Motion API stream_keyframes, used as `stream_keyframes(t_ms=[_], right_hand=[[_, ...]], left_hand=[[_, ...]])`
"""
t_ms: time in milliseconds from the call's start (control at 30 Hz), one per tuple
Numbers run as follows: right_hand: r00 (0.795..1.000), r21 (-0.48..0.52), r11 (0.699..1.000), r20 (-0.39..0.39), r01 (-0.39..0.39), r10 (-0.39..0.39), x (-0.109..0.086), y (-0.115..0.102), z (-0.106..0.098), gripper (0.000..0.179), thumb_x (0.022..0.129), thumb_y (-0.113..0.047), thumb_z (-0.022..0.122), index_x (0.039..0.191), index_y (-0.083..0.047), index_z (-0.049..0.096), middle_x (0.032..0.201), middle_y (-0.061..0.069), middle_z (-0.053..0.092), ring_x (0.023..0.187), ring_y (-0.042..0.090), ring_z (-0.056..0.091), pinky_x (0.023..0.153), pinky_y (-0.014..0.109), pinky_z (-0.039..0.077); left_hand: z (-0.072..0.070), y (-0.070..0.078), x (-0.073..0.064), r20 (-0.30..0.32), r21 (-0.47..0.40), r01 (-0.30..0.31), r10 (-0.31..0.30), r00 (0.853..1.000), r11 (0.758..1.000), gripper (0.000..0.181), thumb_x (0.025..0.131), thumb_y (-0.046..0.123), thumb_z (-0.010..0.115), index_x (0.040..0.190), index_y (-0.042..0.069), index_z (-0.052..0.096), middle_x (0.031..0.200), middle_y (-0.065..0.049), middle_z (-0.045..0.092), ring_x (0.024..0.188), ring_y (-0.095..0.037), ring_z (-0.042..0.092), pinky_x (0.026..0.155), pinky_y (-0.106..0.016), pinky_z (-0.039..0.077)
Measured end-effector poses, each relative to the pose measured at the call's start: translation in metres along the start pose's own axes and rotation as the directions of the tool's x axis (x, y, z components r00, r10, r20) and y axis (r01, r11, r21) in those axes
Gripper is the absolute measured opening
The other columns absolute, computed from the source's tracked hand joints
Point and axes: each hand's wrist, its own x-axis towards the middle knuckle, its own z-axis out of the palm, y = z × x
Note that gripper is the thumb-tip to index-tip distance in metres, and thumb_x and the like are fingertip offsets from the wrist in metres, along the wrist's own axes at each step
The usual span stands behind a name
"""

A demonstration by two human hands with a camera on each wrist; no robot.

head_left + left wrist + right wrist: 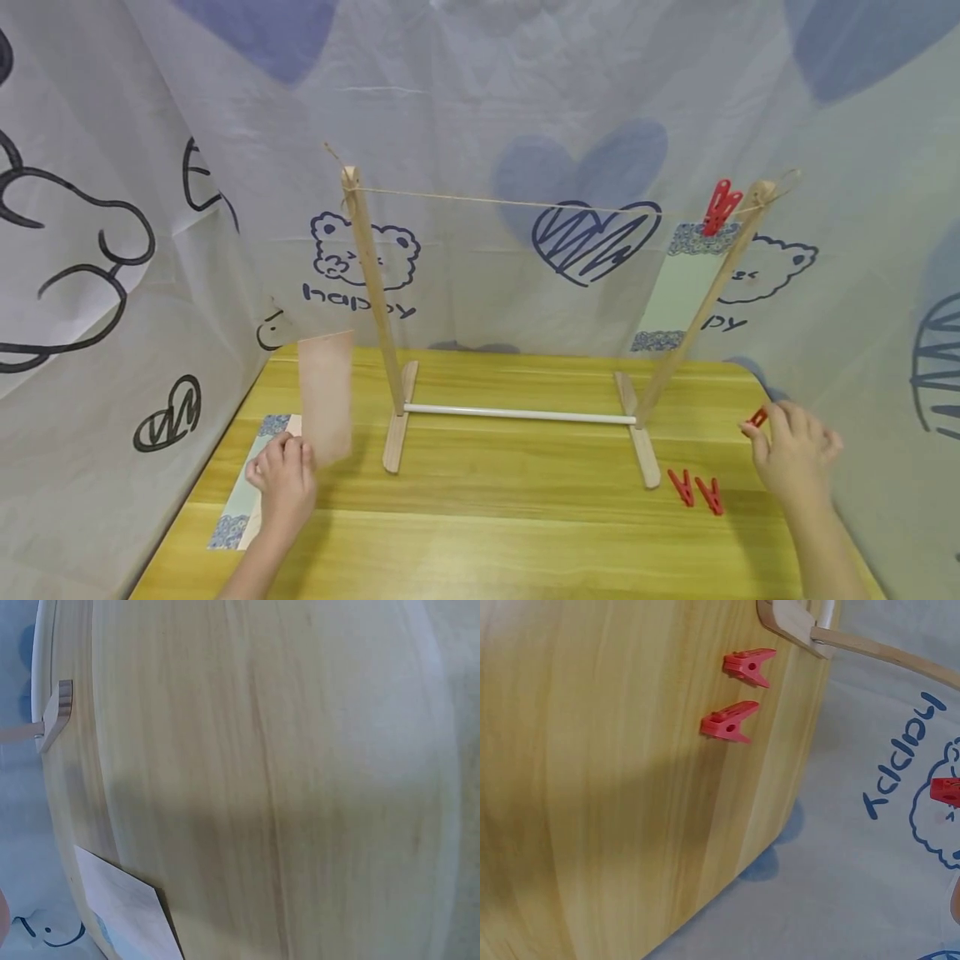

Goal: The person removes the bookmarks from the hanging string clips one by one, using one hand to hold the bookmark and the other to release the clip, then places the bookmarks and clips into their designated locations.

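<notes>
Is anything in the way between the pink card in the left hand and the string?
In the head view, the left post stands between the card and the string's span; nothing else visible does.

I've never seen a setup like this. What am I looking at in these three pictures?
There's no machine at work here: a person is using two bare hands. The big picture comes from a camera worn on the head; the other two come from cameras on the wrists, so they look turned sideways.

The left hand holds a pink card. The right hand pinches a red clip.

On the table, more cards lie at the left and two loose clips at the right. Between them stands a wooden rack with a string across its top. Near its right post hangs a green card, with red clips at its top.
</notes>
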Motion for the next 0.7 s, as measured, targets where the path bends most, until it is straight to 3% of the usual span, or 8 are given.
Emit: stream_keyframes(t_ms=[233,700], right_hand=[[0.992,-0.034,0.998,0.114,-0.044,0.048,-0.007,0.003,0.002,0.038,0.092,-0.028,0.054,0.112,0.003,0.045,0.117,0.025,0.041,0.106,0.047,0.033,0.087,0.066,0.016],[0.985,-0.041,0.998,0.162,-0.052,0.058,-0.022,0.012,0.014,0.037,0.091,-0.026,0.055,0.111,0.003,0.045,0.116,0.024,0.04,0.106,0.046,0.032,0.086,0.064,0.015]], left_hand=[[-0.003,-0.005,-0.006,-0.012,0.006,0.016,-0.016,1.0,1.0,0.031,0.1,0.023,0.031,0.09,-0.003,0.045,0.103,-0.026,0.038,0.092,-0.044,0.032,0.084,-0.061,0.011],[-0.005,-0.011,-0.018,-0.012,0.016,0.055,-0.055,0.998,0.998,0.026,0.098,0.02,0.034,0.09,-0.003,0.044,0.102,-0.027,0.038,0.091,-0.044,0.032,0.085,-0.063,0.011]])
